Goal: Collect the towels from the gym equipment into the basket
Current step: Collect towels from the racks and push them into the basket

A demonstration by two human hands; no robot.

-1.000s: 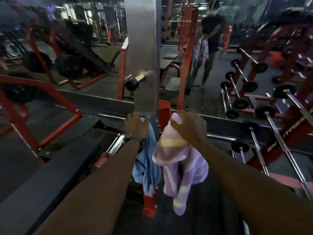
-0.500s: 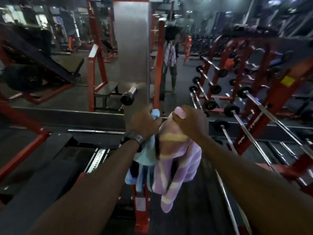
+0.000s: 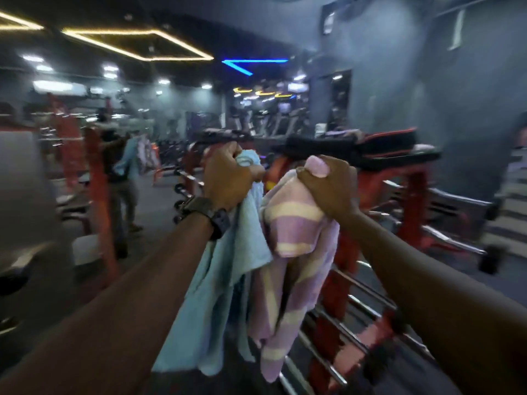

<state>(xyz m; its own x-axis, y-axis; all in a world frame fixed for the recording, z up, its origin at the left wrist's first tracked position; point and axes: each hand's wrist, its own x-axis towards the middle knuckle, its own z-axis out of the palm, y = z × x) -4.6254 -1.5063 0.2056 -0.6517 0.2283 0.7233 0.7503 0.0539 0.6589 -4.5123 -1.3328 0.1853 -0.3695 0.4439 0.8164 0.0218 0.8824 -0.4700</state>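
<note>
Both arms reach forward at chest height. The left hand [image 3: 228,178], a watch [image 3: 209,216] on its wrist, has its fingers curled tight around the top of the blue towel [image 3: 228,280]. Just right of the blue towel, the right hand [image 3: 328,186] fists the striped purple towel [image 3: 293,266]; both towels hang free. Since half a second ago the steel column has gone from view and the red barbell rack [image 3: 342,295] sits behind the towels.

A plain pale-blue terry towel [image 3: 228,269] hangs beside a lilac towel crossed by cream-yellow stripes [image 3: 293,252] (stripes broad, evenly spaced); the metal rack frame [image 3: 339,283] behind is orange-red.
</note>
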